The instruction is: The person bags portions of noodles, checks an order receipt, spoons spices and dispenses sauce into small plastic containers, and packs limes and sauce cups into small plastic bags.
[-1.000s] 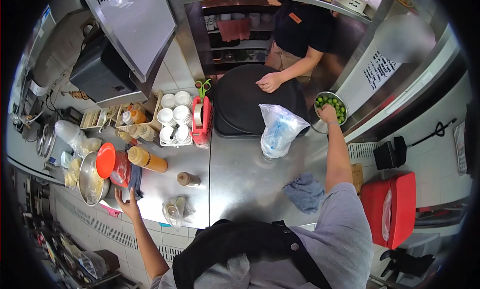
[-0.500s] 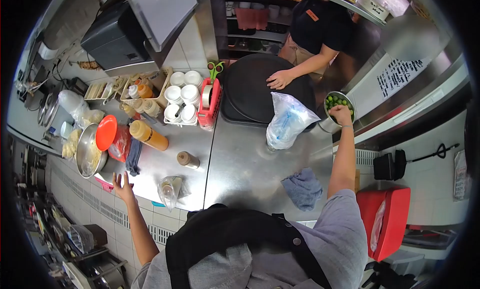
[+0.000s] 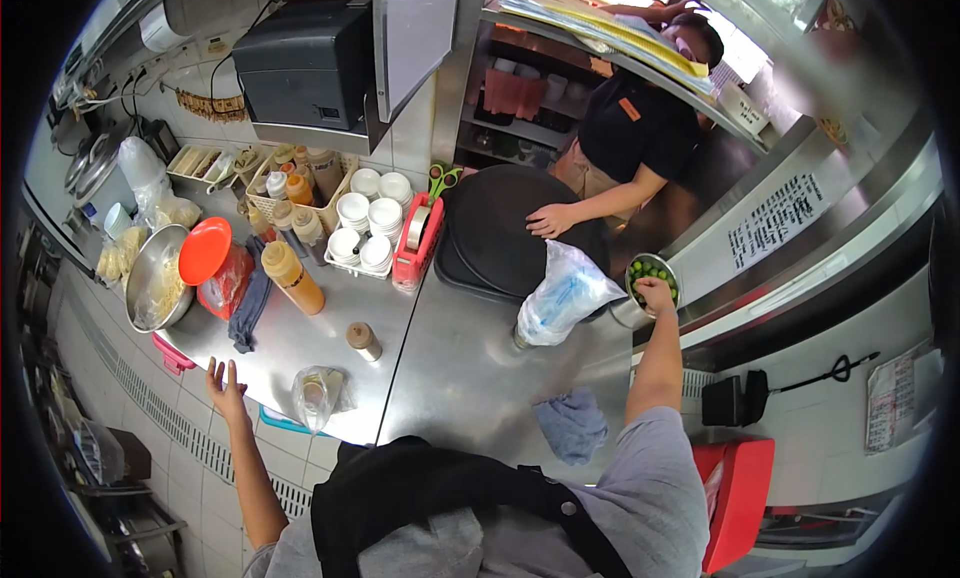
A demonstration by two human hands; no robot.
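Observation:
At the far right, my right hand (image 3: 655, 296) reaches into a metal container (image 3: 629, 316) of small green limes (image 3: 646, 269). Its fingers are bent together among the fruit, and whatever they hold is hidden. My left hand (image 3: 228, 388) hovers at the table's left front edge with fingers spread and nothing in it. Nearest to it lies a clear plastic bag with a cup inside (image 3: 316, 396). A plastic bag with blue and white contents (image 3: 562, 296) stands left of the metal container. In front of that, a blue-grey cloth (image 3: 572, 426) lies crumpled on the steel table (image 3: 470, 378).
Across the table, a co-worker's hand (image 3: 552, 221) rests on stacked round black trays (image 3: 500, 218). To the left are a red tape dispenser (image 3: 417, 246), white cups (image 3: 384, 216), a sauce bottle (image 3: 292, 278), a smaller bottle (image 3: 364, 342) and a steel bowl (image 3: 140, 278). A red bin (image 3: 740, 503) stands at right.
The view has tilted up and shifted, showing more of the co-worker. My right hand stays in the lime container, its fingers still bent. My left hand remains open beside the table.

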